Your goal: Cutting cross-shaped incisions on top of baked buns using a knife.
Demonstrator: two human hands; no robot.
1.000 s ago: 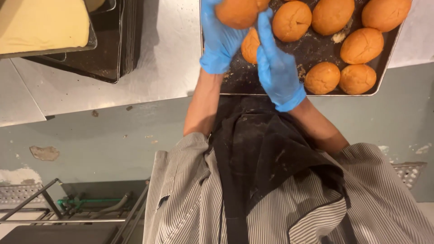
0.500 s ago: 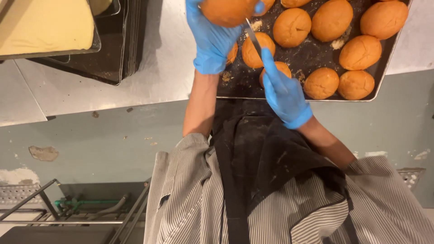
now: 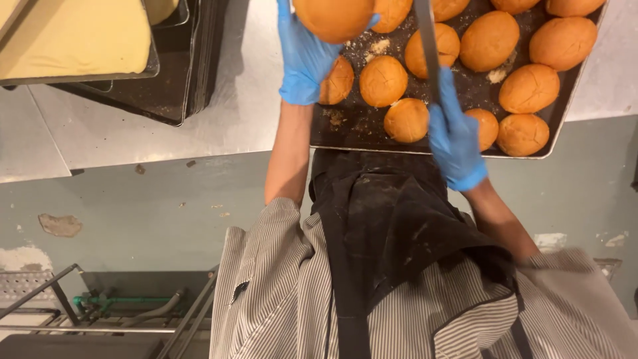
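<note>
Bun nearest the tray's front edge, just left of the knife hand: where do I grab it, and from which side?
Take that bun from above, fingers across its domed sides. It sits flat on the tray with bare tray to its left; the right hand and knife crowd its right, so probably come in from the left.

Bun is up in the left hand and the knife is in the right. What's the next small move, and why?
Probably bring the knife across to the side of the raised bun and start a level cut. The left hand holds that bun clear of the tray, while the right hand grips the handle with the blade pointing away over the other buns, not touching the lifted one.
</note>
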